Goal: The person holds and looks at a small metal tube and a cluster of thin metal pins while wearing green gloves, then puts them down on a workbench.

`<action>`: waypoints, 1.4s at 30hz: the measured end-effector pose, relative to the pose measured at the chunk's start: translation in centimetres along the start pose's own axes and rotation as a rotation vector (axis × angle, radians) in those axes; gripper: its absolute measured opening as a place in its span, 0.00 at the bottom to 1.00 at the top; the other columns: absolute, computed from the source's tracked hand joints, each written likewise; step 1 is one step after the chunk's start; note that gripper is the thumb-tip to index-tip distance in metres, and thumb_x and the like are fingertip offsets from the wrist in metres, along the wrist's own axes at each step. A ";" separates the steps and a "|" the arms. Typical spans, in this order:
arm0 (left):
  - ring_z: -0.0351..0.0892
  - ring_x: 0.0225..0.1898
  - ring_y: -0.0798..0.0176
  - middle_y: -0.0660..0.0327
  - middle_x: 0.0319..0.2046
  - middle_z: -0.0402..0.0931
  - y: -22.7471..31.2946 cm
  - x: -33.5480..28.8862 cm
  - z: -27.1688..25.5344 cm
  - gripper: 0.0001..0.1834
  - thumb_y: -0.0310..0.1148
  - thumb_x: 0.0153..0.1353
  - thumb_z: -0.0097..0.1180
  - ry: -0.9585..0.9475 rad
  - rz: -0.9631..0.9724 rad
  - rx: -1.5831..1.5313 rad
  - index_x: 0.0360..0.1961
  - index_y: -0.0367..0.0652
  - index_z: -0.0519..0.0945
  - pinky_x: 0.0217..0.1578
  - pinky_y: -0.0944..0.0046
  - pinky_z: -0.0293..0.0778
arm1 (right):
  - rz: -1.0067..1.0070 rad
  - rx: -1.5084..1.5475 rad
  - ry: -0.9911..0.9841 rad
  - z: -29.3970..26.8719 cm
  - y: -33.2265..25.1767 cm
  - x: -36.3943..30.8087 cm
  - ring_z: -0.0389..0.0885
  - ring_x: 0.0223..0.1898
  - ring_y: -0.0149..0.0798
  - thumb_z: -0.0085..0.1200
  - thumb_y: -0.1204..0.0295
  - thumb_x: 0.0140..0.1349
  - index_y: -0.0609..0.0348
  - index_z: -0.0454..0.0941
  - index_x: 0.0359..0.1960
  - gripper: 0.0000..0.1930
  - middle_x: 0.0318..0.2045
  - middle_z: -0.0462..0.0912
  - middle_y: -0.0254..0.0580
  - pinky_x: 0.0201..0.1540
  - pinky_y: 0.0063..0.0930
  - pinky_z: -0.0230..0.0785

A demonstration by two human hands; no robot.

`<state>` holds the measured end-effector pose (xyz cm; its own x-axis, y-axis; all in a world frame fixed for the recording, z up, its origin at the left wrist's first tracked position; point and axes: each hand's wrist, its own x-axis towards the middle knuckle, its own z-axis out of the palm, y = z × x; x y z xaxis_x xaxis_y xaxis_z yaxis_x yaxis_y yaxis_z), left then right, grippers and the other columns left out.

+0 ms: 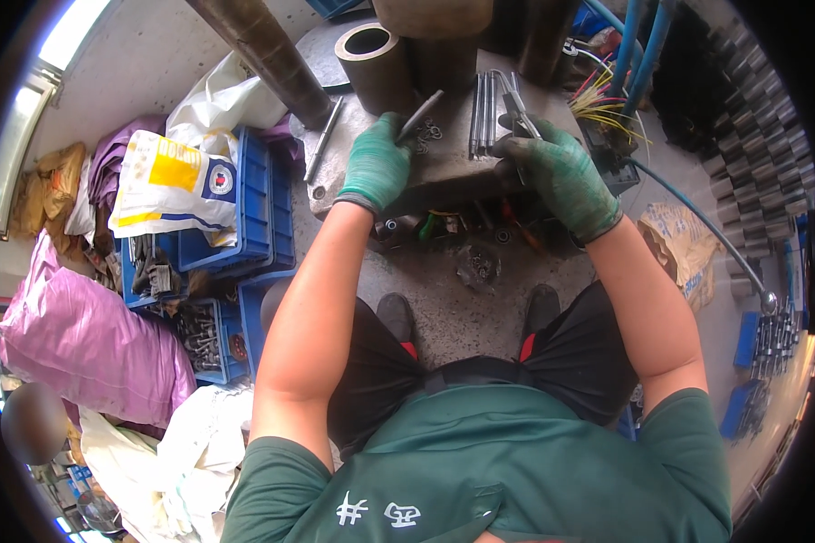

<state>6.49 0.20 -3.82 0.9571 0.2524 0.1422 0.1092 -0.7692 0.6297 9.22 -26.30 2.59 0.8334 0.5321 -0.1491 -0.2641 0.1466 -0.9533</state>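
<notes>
Both my hands wear green gloves with dark, soiled fingertips. My left hand is closed around a short metal rod, which tilts up to the right over the machine's metal table. Beside its fingertips lies a small pile of metal rings. In my right hand is a slim grey metal tool, perhaps pliers; the fingers hide much of it. Between my hands, several long metal rods lie side by side. Another rod rests alone at the table's left.
A thick steel cylinder stands at the back, near a slanting column. Blue crates, a white-and-yellow sack and a purple sack fill the left. Loose wires and stacked metal cylinders are at right.
</notes>
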 end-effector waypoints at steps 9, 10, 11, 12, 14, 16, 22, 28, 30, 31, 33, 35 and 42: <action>0.85 0.43 0.56 0.49 0.43 0.87 -0.8 0.6 -1.5 0.21 0.32 0.64 0.63 -0.035 -0.127 -0.344 0.56 0.34 0.82 0.50 0.60 0.79 | -0.144 -0.406 -0.053 0.0 0.6 -0.1 0.83 0.47 0.36 0.63 0.70 0.62 0.64 0.71 0.69 0.32 0.47 0.84 0.47 0.55 0.31 0.77; 0.84 0.42 0.61 0.52 0.43 0.87 -0.6 0.7 -1.6 0.23 0.32 0.66 0.63 -0.085 -0.155 -0.354 0.60 0.33 0.81 0.48 0.63 0.78 | -0.143 -0.406 -0.051 -0.1 0.8 -0.1 0.83 0.47 0.36 0.63 0.70 0.62 0.64 0.71 0.69 0.32 0.47 0.84 0.47 0.55 0.31 0.77; 0.84 0.42 0.61 0.52 0.43 0.87 -0.4 0.6 -1.6 0.23 0.32 0.66 0.63 -0.087 -0.155 -0.354 0.60 0.33 0.81 0.48 0.63 0.78 | -0.191 -0.518 -0.046 -0.3 1.1 0.0 0.83 0.48 0.39 0.63 0.71 0.60 0.63 0.72 0.69 0.33 0.48 0.84 0.49 0.56 0.33 0.77; 0.85 0.43 0.57 0.49 0.43 0.87 -0.2 0.4 -1.5 0.22 0.33 0.64 0.63 -0.065 -0.135 -0.353 0.57 0.34 0.82 0.49 0.60 0.79 | -0.240 -0.629 -0.041 -0.4 1.4 0.0 0.83 0.50 0.42 0.63 0.72 0.57 0.62 0.72 0.69 0.34 0.49 0.84 0.52 0.57 0.34 0.76; 0.87 0.44 0.53 0.46 0.43 0.87 0.4 0.1 -1.9 0.21 0.33 0.62 0.62 -0.043 -0.116 -0.350 0.54 0.34 0.84 0.51 0.58 0.79 | -0.289 -0.738 -0.037 -0.5 1.5 0.1 0.83 0.52 0.45 0.63 0.73 0.55 0.61 0.72 0.69 0.36 0.49 0.83 0.55 0.59 0.36 0.76; 0.87 0.44 0.53 0.46 0.42 0.87 1.1 -0.1 -2.3 0.21 0.33 0.62 0.63 -0.081 -0.175 -0.359 0.54 0.33 0.84 0.51 0.58 0.80 | -0.527 -1.227 0.012 -0.2 1.1 0.0 0.83 0.52 0.53 0.62 0.76 0.51 0.58 0.77 0.66 0.34 0.48 0.83 0.56 0.57 0.43 0.77; 0.87 0.44 0.55 0.47 0.43 0.88 1.2 -0.1 -2.2 0.22 0.33 0.62 0.64 -0.082 -0.147 -0.259 0.56 0.32 0.83 0.51 0.59 0.80 | -0.657 -1.460 0.019 0.5 0.9 0.1 0.83 0.48 0.54 0.64 0.78 0.49 0.55 0.82 0.60 0.31 0.46 0.85 0.48 0.54 0.45 0.77; 0.86 0.42 0.58 0.49 0.42 0.87 1.8 -0.5 -2.4 0.22 0.32 0.65 0.63 -0.081 -0.188 -0.368 0.57 0.32 0.82 0.48 0.60 0.81 | -0.648 -1.477 -0.011 0.6 0.9 0.2 0.82 0.50 0.52 0.65 0.81 0.48 0.53 0.82 0.62 0.33 0.48 0.85 0.46 0.55 0.44 0.78; 0.85 0.39 0.60 0.52 0.39 0.86 2.9 -1.1 -2.7 0.20 0.31 0.65 0.62 -0.121 -0.215 -0.454 0.56 0.33 0.82 0.45 0.61 0.81 | -0.606 -1.465 -0.030 0.5 0.9 0.2 0.81 0.52 0.53 0.64 0.83 0.48 0.52 0.80 0.63 0.35 0.50 0.84 0.47 0.57 0.44 0.77; 0.83 0.36 0.63 0.55 0.36 0.85 3.6 -1.5 -3.1 0.18 0.30 0.66 0.61 -0.161 -0.245 -0.538 0.54 0.33 0.83 0.42 0.63 0.81 | -0.627 -1.466 -0.025 0.4 1.1 0.2 0.81 0.52 0.53 0.65 0.83 0.48 0.52 0.80 0.63 0.35 0.50 0.84 0.47 0.57 0.44 0.77; 0.81 0.34 0.66 0.58 0.34 0.83 4.1 -1.8 -3.3 0.17 0.30 0.66 0.61 -0.173 -0.243 -0.579 0.53 0.34 0.82 0.39 0.65 0.79 | -0.647 -1.467 -0.020 0.3 1.2 0.2 0.81 0.52 0.53 0.65 0.82 0.48 0.51 0.80 0.64 0.35 0.50 0.84 0.47 0.57 0.44 0.77; 0.79 0.32 0.68 0.60 0.32 0.82 4.4 -2.1 -3.7 0.15 0.29 0.66 0.60 -0.182 -0.244 -0.619 0.52 0.34 0.82 0.36 0.66 0.78 | -0.661 -1.471 -0.011 0.5 1.1 0.2 0.81 0.52 0.52 0.65 0.82 0.49 0.50 0.80 0.64 0.35 0.50 0.84 0.46 0.57 0.44 0.77; 0.76 0.29 0.71 0.63 0.30 0.80 4.7 -2.8 -3.7 0.15 0.29 0.66 0.59 -0.148 -0.220 -0.651 0.51 0.35 0.83 0.31 0.70 0.73 | -0.687 -1.458 0.016 0.8 1.1 0.2 0.83 0.51 0.50 0.66 0.81 0.49 0.49 0.83 0.60 0.31 0.49 0.85 0.43 0.55 0.42 0.79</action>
<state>3.35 -1.90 1.57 0.9628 0.2433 -0.1173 0.1659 -0.1900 0.9677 8.71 -25.32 1.69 0.6010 0.6940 0.3965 0.7986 -0.5420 -0.2618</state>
